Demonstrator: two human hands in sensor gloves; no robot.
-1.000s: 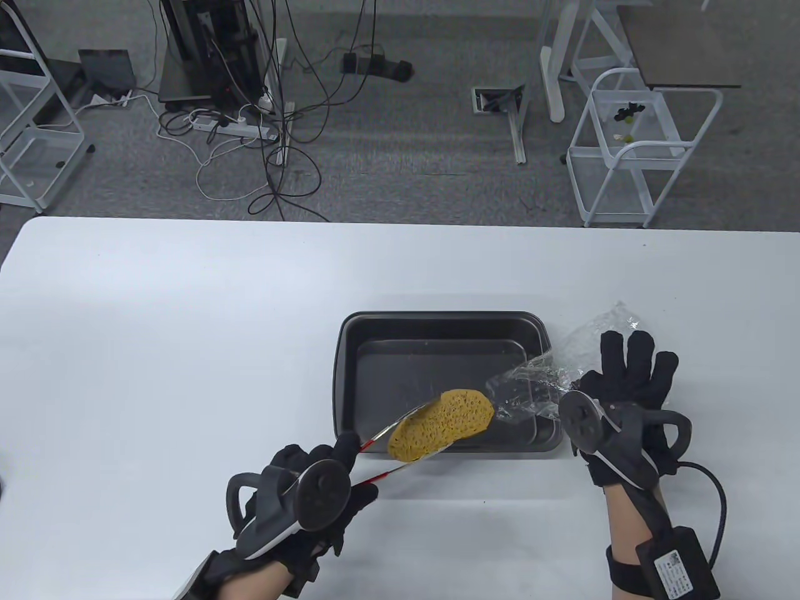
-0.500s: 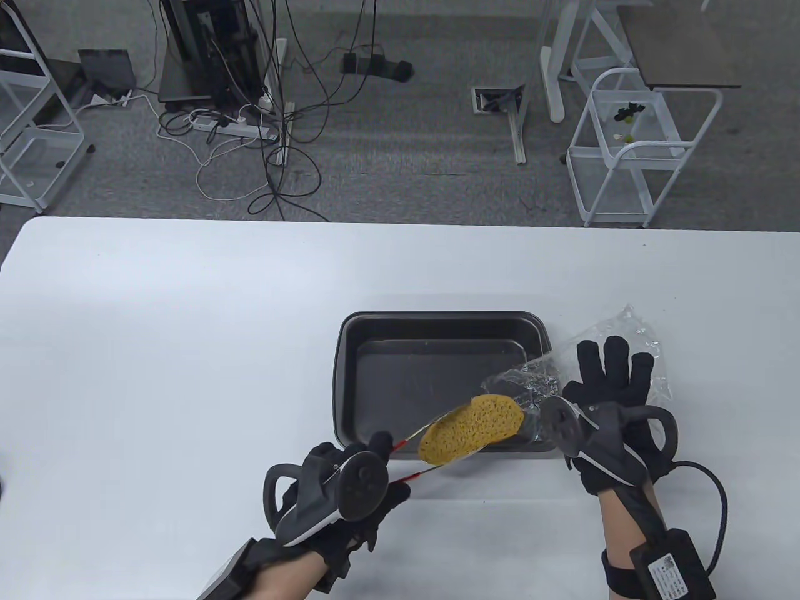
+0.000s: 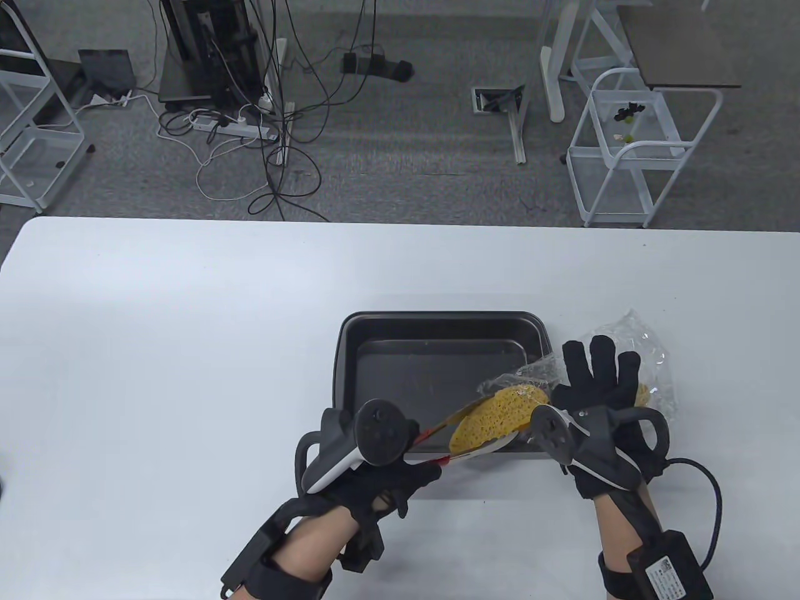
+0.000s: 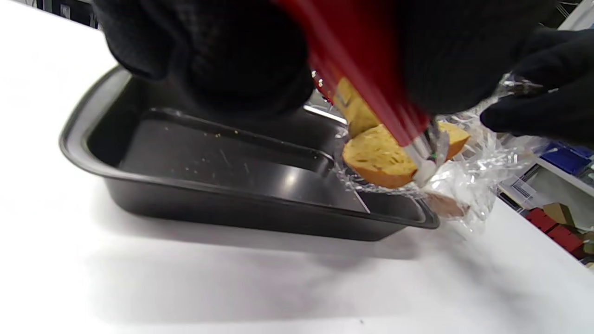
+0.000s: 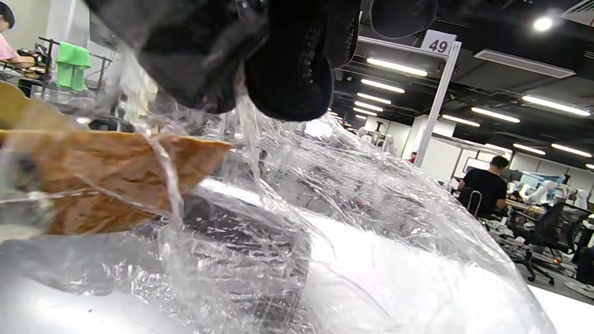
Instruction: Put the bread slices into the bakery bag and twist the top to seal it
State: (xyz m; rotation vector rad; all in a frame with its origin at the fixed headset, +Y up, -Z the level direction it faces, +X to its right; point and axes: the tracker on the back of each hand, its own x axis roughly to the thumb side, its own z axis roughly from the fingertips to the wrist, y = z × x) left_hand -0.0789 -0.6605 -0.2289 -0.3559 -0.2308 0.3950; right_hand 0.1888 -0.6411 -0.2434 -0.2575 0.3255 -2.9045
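Note:
My left hand (image 3: 412,472) grips red-handled tongs (image 3: 437,435) that clamp a yellow bread slice (image 3: 494,415). The slice sits partly inside the mouth of the clear bakery bag (image 3: 650,362), over the right front corner of the black baking tray (image 3: 437,317). My right hand (image 3: 597,375) holds the bag up by its mouth, fingers spread on top of the film. Another yellow piece (image 3: 644,395) shows inside the bag behind that hand. In the left wrist view the tongs (image 4: 366,93) press the slice (image 4: 378,160) into the bag (image 4: 468,185). The right wrist view shows the slice (image 5: 106,176) behind the crinkled film (image 5: 371,232).
The tray's floor (image 4: 222,162) holds only crumbs. The white table (image 3: 156,344) stretches left and behind the tray. Beyond its far edge are floor cables (image 3: 250,125) and a white wire cart (image 3: 631,150). A cable (image 3: 712,494) runs from my right wrist.
My left hand has moved right with the tongs, carrying the slice from above the tray's front edge into the bag's mouth. My right hand and the bag shifted slightly left.

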